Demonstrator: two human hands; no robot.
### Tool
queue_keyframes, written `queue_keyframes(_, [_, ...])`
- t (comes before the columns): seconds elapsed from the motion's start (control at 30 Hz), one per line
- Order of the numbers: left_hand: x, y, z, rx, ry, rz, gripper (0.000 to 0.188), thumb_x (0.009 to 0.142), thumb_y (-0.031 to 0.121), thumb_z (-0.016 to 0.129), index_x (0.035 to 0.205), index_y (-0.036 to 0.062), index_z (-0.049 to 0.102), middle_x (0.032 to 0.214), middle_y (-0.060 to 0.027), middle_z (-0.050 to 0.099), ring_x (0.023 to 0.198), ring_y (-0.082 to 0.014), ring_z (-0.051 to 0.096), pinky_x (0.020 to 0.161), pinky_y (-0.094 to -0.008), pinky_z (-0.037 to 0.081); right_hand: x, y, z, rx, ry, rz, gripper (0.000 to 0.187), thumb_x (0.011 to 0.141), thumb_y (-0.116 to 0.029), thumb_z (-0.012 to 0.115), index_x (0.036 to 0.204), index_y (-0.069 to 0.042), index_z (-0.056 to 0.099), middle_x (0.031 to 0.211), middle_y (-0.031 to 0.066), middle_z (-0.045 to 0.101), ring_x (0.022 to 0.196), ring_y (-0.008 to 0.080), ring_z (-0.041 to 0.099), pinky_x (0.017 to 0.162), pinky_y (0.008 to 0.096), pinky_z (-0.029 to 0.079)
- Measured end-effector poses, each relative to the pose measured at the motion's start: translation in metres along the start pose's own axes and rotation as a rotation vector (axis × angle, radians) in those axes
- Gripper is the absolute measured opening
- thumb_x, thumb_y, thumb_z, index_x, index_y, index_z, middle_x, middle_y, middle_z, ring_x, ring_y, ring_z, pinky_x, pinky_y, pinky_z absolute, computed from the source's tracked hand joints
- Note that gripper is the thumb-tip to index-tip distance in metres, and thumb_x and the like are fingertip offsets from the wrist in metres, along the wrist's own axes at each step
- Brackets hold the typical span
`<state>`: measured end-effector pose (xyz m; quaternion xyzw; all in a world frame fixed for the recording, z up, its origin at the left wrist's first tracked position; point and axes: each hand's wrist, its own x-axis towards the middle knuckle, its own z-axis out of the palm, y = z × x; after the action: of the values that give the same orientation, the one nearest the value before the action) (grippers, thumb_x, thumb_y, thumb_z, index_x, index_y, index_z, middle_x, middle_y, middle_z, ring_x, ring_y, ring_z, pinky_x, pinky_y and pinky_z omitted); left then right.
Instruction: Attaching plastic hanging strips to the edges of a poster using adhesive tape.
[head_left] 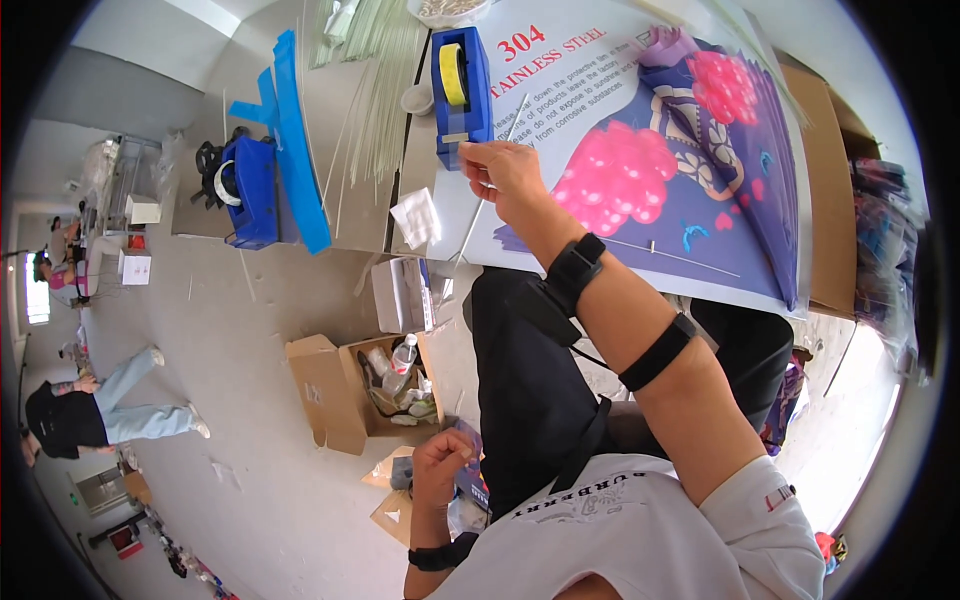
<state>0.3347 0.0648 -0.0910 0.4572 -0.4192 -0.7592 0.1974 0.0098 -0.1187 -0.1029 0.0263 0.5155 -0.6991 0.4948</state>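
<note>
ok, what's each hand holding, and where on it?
The right hand pinches a thin white stick near its upper end, beside the blue tape dispenser. The left hand is loosely curled down by the lap; whether it holds anything cannot be told.

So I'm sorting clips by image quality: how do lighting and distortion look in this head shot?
Head view: strong fisheye, the table edge bows and the corners are black; lower right is blown out by daylight; the right hand at the blue tape dispenser is sharp and evenly lit; the left hand sits low, slightly softer.
</note>
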Motion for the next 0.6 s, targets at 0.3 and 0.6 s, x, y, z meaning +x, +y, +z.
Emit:
queue_keyframes(0.3, [-0.011, -0.011, -0.022, 0.099, 0.031, -0.049, 0.006, 0.075, -0.002, 0.057, 0.070, -0.0010, 0.056, 0.076, -0.0072, 0.059, 0.069, -0.0129, 0.054, 0.065, -0.0250, 0.044, -0.003, 0.021, -0.002, -0.184, 0.127, 0.072, 0.005, 0.071, -0.002, 0.069, 0.071, -0.005, 0.064, 0.064, -0.0001, 0.055, 0.056, 0.0083, 0.047, 0.050, 0.0250, 0.035])
queue_keyframes(0.6, [0.026, 0.029, -0.027, 0.243, -0.009, -0.061, 0.002, 0.077, 0.001, 0.059, 0.078, -0.0002, 0.057, 0.069, -0.0040, 0.059, 0.062, -0.0099, 0.056, 0.059, -0.0230, 0.046, -0.023, -0.063, -0.120, 0.196, -0.080, -0.074, 0.006, 0.075, -0.003, 0.067, 0.078, -0.005, 0.063, 0.069, 0.0008, 0.057, 0.061, 0.0092, 0.050, 0.052, 0.0238, 0.037])
